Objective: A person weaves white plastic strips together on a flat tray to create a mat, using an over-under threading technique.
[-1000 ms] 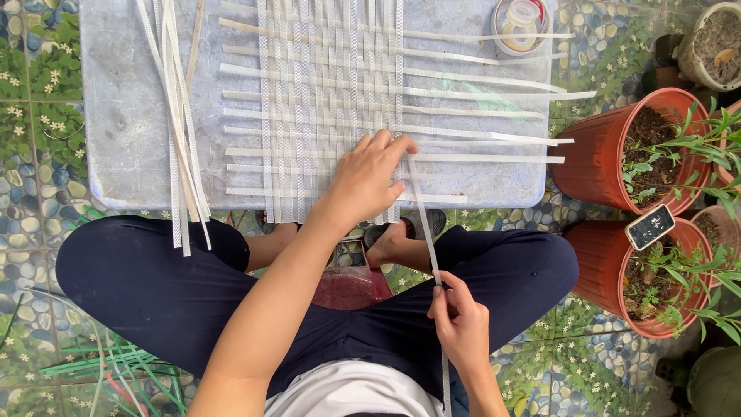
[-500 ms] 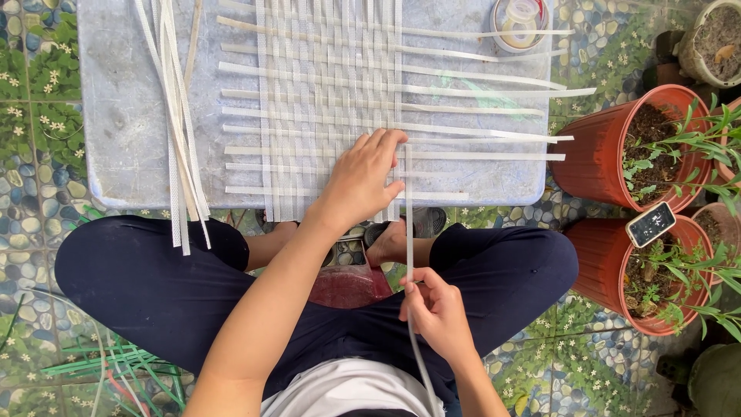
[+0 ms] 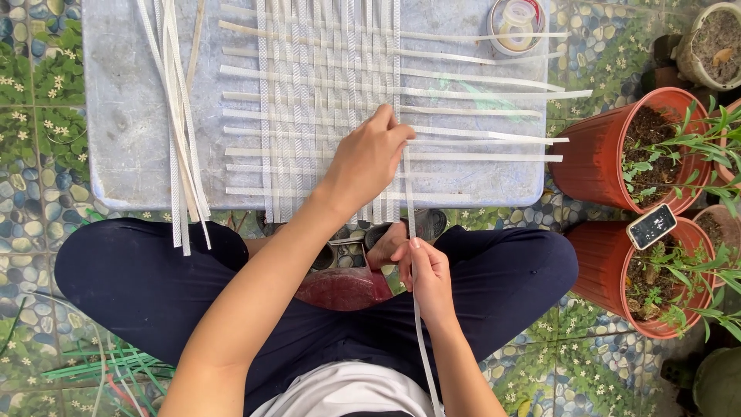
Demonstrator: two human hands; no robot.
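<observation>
A flat weave of pale white strips (image 3: 324, 108) lies on a grey board (image 3: 123, 131) in front of my crossed legs. My left hand (image 3: 369, 158) presses flat on the weave's lower right part, fingertips at the rightmost upright strip. My right hand (image 3: 426, 276) is below the board's near edge, over my lap, fingers pinched on a long loose white strip (image 3: 408, 201). That strip runs up from my lap, past my right hand, to the weave beside my left fingertips. Its lower end trails down over my right forearm.
A bundle of spare white strips (image 3: 179, 131) lies on the board's left side. A roll of tape (image 3: 515, 25) sits at the far right corner. Red pots with plants (image 3: 617, 147) stand to the right, a dark phone (image 3: 652, 226) on one rim. Green strips (image 3: 108, 363) lie on the tiled floor.
My right hand has risen from low over my right thigh towards the board's edge, drawing the long strip straighter and closer to upright. My left hand has stayed pressed on the weave.
</observation>
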